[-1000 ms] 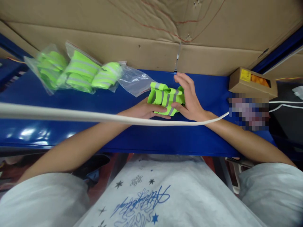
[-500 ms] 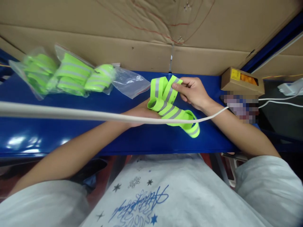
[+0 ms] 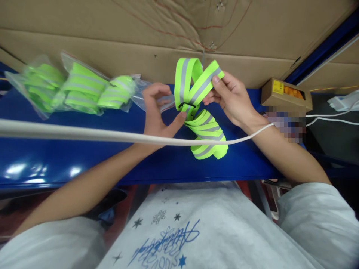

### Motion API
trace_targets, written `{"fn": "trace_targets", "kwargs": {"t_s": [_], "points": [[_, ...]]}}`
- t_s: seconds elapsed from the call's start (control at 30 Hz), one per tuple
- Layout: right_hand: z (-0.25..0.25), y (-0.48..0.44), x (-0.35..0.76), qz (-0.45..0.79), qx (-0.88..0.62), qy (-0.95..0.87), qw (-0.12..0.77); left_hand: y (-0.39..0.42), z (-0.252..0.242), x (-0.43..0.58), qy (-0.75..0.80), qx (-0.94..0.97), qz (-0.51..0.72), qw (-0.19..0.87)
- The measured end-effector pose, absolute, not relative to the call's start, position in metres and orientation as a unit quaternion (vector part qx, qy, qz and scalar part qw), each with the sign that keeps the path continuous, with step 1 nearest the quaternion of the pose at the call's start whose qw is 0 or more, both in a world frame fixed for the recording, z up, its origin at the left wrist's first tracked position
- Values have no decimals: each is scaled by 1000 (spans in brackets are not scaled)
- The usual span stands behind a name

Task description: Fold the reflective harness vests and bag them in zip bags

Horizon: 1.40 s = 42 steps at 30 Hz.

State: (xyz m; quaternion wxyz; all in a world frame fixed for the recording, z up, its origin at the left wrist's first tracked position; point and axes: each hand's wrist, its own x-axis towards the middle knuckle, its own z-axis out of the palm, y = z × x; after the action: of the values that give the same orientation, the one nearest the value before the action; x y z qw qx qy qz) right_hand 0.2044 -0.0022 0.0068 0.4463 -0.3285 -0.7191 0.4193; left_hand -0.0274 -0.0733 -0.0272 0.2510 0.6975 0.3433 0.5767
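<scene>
A neon-green strap with grey reflective stripes (image 3: 196, 97) hangs partly unfolded above the blue table (image 3: 84, 164). My right hand (image 3: 231, 99) pinches its upper end, lifted in front of the cardboard wall. My left hand (image 3: 157, 112) is raised beside it, thumb touching the strap near a black buckle, other fingers curled and apart. The strap's lower folds rest on the table.
Clear bags of folded green straps (image 3: 75, 89) lie at the back left, with an empty clear bag (image 3: 148, 95) beside them. A small cardboard box (image 3: 286, 95) sits at the right. A white cable (image 3: 84, 132) crosses the view. Cardboard (image 3: 112, 37) lines the back.
The folded strap was lifted off the table by my right hand and has unfolded. My left hand rose from the table to the strap's buckle.
</scene>
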Motion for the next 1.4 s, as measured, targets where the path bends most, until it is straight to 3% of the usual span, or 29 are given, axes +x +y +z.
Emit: {"fn": "trace_targets", "kwargs": {"t_s": [0.07, 0.2, 0.3, 0.4, 0.47, 0.6, 0.67, 0.77, 0.83, 0.9, 1.03, 1.17, 1.33, 1.4], "points": [[2, -3, 205, 415, -332, -745, 403, -81, -26, -26, 340, 765, 526, 149], [-13, -2, 216, 362, -340, -800, 337, -82, -33, -19, 412, 829, 316, 210], [-26, -3, 233, 277, -415, -829, 253, -74, -41, -20, 454, 833, 236, 210], [-27, -12, 243, 322, -396, -846, 151, -73, -45, -23, 454, 823, 265, 213], [-20, -22, 242, 329, -370, -853, 163, -77, -43, -24, 432, 806, 319, 249], [-4, -49, 228, 69, -400, -873, 269, -78, -34, -25, 349, 735, 427, 394], [-4, -64, 218, -59, -383, -887, 250, -73, -34, -26, 324, 684, 451, 473], [-15, -81, 207, -153, -271, -935, 168, -62, -38, -29, 340, 615, 424, 572], [-19, -86, 205, -149, -174, -962, 146, -58, -41, -30, 360, 600, 399, 592], [-14, -85, 209, -109, -122, -970, 182, -58, -40, -30, 360, 617, 407, 569], [2, -67, 230, -19, -243, -935, 255, -71, -31, -28, 306, 715, 446, 444], [-6, -47, 246, 119, -275, -937, 182, -86, -25, -29, 297, 817, 398, 294], [-16, -58, 239, -8, -248, -955, 164, -77, -26, -32, 281, 858, 285, 322], [-13, -65, 236, 41, -213, -965, 145, -69, -31, -33, 307, 849, 280, 326]]}}
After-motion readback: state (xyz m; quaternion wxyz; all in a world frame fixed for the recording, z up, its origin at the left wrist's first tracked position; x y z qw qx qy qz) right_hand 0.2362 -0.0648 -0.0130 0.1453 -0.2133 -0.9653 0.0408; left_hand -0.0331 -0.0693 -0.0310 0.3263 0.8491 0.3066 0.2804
